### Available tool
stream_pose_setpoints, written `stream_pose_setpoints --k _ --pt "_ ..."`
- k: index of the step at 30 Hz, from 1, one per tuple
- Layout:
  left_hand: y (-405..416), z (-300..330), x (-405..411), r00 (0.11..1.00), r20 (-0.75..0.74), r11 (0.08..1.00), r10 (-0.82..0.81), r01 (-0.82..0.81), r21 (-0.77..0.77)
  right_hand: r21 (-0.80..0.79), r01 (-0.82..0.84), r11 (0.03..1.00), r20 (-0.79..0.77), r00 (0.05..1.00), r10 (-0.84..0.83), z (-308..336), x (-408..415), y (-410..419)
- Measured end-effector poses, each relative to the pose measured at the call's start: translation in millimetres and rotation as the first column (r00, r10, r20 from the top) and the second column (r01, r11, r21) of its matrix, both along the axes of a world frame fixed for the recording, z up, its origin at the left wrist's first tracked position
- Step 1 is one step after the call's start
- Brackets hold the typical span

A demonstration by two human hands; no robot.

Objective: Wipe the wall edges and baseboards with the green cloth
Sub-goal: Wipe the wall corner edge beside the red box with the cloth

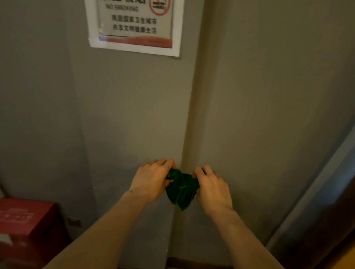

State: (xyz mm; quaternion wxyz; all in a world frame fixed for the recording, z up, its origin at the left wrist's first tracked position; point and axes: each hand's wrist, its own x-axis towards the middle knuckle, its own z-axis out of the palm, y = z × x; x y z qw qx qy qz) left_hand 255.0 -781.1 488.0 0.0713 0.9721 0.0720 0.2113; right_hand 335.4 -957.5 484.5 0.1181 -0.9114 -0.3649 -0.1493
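Two hands grip one green cloth [181,188] between them, in front of a grey wall [133,112]. The left hand [152,179] is clamped on the cloth's upper left corner, the right hand [213,188] on its upper right edge; the hands are near each other but not touching. The cloth is bunched and creased, held across its top, with the loose lower part hanging down to a point, so its long axis runs roughly vertical. It hangs directly in front of a vertical wall edge [190,114]; contact with the wall cannot be confirmed. A dark baseboard [197,265] runs along the wall foot below. A sign [134,20] above reads "NO SMOKING" beside a red prohibition symbol, with Chinese text. A red box [20,219] at lower left bears white lettering, illegible.
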Motion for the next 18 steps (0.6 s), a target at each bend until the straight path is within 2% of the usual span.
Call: stream_pose_setpoints --k 8,18 --pt "133 12 -66 0.987 0.058 0.989 0.147 -0.146 -0.021 -0.015 -0.176 0.984 0.061 0.982 0.177 20 -37 143" --pt "317 20 -204 0.918 0.103 0.923 0.383 -0.384 -0.019 0.002 -0.434 0.901 0.066 0.899 0.432 27 -136 360"
